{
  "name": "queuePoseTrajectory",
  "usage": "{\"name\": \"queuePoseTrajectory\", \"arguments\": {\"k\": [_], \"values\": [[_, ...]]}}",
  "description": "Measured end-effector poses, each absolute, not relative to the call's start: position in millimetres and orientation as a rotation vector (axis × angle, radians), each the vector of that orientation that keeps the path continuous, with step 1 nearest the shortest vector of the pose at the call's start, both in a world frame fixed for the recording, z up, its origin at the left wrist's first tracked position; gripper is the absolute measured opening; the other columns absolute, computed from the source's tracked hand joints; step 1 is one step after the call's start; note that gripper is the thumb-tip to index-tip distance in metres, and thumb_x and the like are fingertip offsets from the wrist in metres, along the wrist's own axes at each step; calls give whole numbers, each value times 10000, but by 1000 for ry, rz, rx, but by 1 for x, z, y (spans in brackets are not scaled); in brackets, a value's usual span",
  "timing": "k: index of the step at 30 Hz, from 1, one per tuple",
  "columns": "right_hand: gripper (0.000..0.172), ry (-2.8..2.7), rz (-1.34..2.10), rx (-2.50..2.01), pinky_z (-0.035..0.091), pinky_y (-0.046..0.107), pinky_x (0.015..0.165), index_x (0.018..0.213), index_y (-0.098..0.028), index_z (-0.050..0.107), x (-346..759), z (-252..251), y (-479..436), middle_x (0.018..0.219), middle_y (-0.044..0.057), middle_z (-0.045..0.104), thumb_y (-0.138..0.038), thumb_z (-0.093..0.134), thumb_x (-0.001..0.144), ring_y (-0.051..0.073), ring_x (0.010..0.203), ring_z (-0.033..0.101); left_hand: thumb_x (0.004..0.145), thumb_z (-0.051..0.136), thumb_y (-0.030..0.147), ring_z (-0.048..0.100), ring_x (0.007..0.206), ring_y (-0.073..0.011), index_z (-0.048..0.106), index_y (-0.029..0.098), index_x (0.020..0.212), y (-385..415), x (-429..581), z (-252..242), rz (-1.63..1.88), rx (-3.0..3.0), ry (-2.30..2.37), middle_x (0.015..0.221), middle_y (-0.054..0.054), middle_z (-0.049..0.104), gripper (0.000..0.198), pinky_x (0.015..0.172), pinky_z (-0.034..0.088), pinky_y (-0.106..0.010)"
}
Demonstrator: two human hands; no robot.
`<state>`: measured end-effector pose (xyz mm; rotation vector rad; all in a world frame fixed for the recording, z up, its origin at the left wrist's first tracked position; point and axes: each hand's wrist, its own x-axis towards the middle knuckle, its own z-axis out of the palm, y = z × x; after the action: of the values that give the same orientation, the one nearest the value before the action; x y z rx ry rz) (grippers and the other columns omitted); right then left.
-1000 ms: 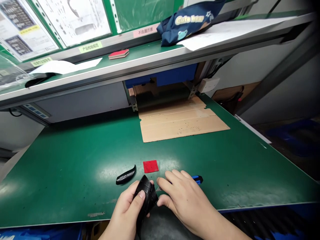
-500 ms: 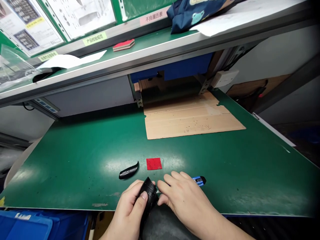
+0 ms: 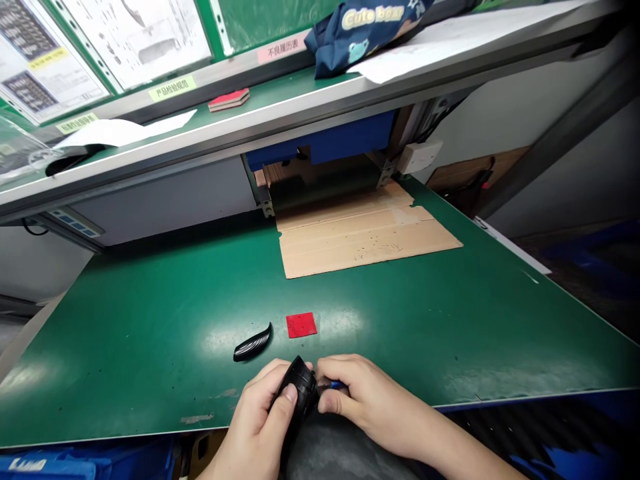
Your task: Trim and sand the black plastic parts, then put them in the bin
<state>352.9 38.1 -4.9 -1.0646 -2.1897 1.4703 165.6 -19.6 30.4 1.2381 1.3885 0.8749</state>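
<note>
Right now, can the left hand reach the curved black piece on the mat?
Probably yes: the curved black piece lies beyond the left hand, bare green mat between. But it grips a ribbed black part; the right hand, a blue tool.

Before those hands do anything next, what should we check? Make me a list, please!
1. Left hand grips the black ribbed part: ok.
2. Right hand is closed around the blue-handled tool, mostly hidden: ok.
3. Tool's tip points away from fingers: cannot tell.
4. Red square lies on the green mat, apart from both hands: ok.
5. Black curved piece lies apart from the hands: ok.
</note>
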Motion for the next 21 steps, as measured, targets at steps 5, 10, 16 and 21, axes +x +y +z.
{"name": "queuePoseTrajectory", "arguments": {"k": [5,10,16,21], "values": [[254,-2281,1136,-1149,388,304,741,820,-232,546,356,-2,32,836,-22,597,-463,651,824,175,817,527,896,486,419,597,792,-190,709,192,1063,-23,165,29,863,1248,1377,974,-77,658,360,835,493,-329],[205,-2325,1040,-1092,399,318,745,859,-238,556,358,2,27,840,-11,591,-432,623,854,179,820,529,901,471,440,588,812,-189,684,173,1110,-28,164,26,845,1191,1372,1086,-108,651,401,718,511,-284],[281,-2371,742,-952,418,338,799,1105,-264,546,356,2,20,1171,54,575,-404,607,868,187,917,557,859,554,414,615,1036,-243,629,193,1203,-32,159,9,847,1115,1412,1196,-94,658,415,952,486,-373],[163,-2624,315,-772,384,324,642,870,-261,611,353,3,11,1377,-61,509,-309,465,926,128,744,540,774,666,372,464,1306,-289,568,225,1260,-37,157,-18,822,1121,1482,1339,-73,591,516,1122,342,-417]]}}
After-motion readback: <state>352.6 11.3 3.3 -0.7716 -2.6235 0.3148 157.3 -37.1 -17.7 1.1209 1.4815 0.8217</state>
